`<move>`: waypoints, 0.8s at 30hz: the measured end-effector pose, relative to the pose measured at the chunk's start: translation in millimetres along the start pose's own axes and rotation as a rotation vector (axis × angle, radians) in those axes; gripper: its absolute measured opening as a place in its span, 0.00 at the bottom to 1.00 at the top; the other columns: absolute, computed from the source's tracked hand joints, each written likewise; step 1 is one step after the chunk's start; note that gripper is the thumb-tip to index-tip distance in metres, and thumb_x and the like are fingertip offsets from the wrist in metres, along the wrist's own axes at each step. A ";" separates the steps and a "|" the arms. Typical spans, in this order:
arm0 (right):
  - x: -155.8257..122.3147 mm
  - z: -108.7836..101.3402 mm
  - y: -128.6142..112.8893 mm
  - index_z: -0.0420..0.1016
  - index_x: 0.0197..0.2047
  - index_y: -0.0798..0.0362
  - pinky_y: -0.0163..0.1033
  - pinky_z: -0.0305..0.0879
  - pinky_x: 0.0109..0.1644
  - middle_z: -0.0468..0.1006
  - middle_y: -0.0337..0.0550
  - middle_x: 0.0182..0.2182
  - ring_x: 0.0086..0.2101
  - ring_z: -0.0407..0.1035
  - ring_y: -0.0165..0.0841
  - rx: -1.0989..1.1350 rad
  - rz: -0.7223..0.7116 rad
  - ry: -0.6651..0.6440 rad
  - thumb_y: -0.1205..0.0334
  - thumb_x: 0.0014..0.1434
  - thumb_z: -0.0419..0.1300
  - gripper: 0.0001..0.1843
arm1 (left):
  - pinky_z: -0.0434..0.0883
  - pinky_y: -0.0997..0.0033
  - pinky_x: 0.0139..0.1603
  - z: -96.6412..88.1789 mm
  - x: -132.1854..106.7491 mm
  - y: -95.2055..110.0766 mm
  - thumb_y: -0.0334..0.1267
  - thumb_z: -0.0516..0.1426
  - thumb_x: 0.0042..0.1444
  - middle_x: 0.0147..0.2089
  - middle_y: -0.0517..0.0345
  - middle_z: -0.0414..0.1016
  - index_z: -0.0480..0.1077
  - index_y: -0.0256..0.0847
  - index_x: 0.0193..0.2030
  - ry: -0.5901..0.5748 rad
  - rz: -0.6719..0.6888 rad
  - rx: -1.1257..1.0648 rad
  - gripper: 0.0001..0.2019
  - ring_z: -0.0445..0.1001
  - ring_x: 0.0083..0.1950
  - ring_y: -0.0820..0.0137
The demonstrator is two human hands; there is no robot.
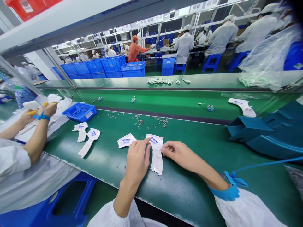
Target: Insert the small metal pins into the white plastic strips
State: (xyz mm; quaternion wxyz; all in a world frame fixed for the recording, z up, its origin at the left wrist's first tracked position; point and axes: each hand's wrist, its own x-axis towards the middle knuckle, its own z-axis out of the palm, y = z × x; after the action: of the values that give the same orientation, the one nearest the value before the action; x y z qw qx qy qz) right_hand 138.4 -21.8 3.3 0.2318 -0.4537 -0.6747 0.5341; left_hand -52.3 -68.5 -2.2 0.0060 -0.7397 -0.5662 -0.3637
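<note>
One long green counter (203, 135) lies beneath the left grip (137, 154) and the right grip (174, 149), carrying the loose parts within their reach. Ahead of both, past a dark strip, runs a bright green belt (170, 101). To the right of the right grip, a teal plastic bin (267, 138) lies well apart, leaving the forearm room. Far left of the left grip, a blue tray (77, 118) sits near a co-worker's hands (50, 109), perhaps so both people can reach it.

Between the two grips lies a curved white plastic shell half (157, 160), ribbed side up, probably so its inside is reachable. The left grip lays its index finger on the shell half's upper left part, seemingly to steady it; I cannot tell whether it pinches anything. The right grip has thumb and fingertips drawn together at the right edge; whether something sits between them is hidden. A shorter white shell piece (123, 142) lies just left of the left grip, likely kept handy.

Small blue pieces (154, 139) sit by the left index fingertip. Tiny metal screws (140, 122) lie scattered ahead of both grips, presumably for easy picking.
</note>
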 end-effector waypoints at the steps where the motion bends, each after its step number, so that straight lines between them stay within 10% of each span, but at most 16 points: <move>1: -0.3 -2.3 1.1 0.77 0.36 0.53 0.37 0.63 0.35 0.79 0.42 0.31 0.31 0.70 0.33 -0.064 -0.011 0.011 0.51 0.61 0.60 0.13 | 0.69 0.61 0.49 1.9 3.3 -1.9 0.31 0.51 0.67 0.46 0.52 0.78 0.69 0.42 0.53 -0.040 -0.016 0.050 0.11 0.73 0.47 0.62; 24: 39.4 1.5 -72.3 0.75 0.24 0.51 0.36 0.53 0.26 0.75 0.41 0.23 0.23 0.64 0.32 -0.878 0.011 -0.488 0.70 0.55 0.58 0.11 | 0.61 0.48 0.62 -5.3 -52.1 12.3 0.38 0.56 0.64 0.57 0.49 0.72 0.58 0.41 0.64 -0.256 -0.091 -0.084 0.23 0.62 0.63 0.51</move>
State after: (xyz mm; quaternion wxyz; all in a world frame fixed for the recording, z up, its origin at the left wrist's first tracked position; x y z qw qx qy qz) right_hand 91.9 10.0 63.4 -0.1484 -0.3738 -0.8679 0.2915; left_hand -49.7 -118.6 -21.7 -0.1137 -0.7530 -0.5798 -0.2896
